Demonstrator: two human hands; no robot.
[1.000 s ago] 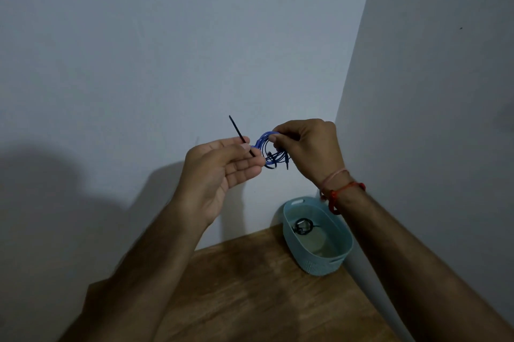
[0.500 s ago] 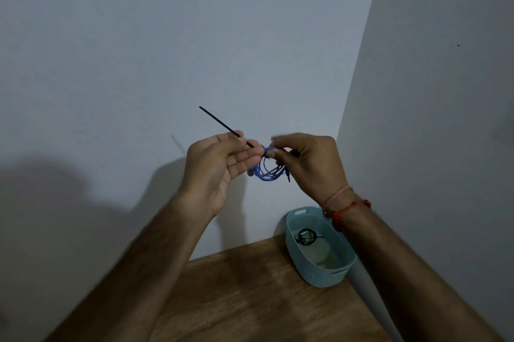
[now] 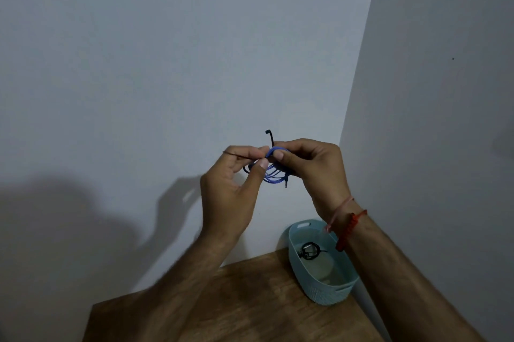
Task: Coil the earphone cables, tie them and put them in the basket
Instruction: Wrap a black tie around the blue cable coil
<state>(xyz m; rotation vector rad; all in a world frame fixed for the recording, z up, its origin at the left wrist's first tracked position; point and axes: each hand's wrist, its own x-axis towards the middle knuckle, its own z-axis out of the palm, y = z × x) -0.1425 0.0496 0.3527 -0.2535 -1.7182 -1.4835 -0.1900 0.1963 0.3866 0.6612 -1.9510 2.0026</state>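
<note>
A coiled blue earphone cable (image 3: 274, 174) hangs in the air between both hands, in front of the wall. My right hand (image 3: 311, 166) pinches the top of the coil. My left hand (image 3: 236, 188) holds one end of a thin black tie (image 3: 270, 138) between thumb and fingers; the tie's other end sticks up above the coil. A light blue oval basket (image 3: 328, 290) stands on the wooden table near the wall corner. Inside it lies a coiled black earphone cable (image 3: 309, 251).
The wooden table (image 3: 236, 305) fills the lower middle, its left edge at the bottom left. Two plain walls meet in a corner just behind the basket. Red and pink threads circle my right wrist (image 3: 349, 223).
The tie's long end, which stuck out up-left from my left hand, now passes through my left fingers, with a short end above the coil. Both hands stayed close together.
</note>
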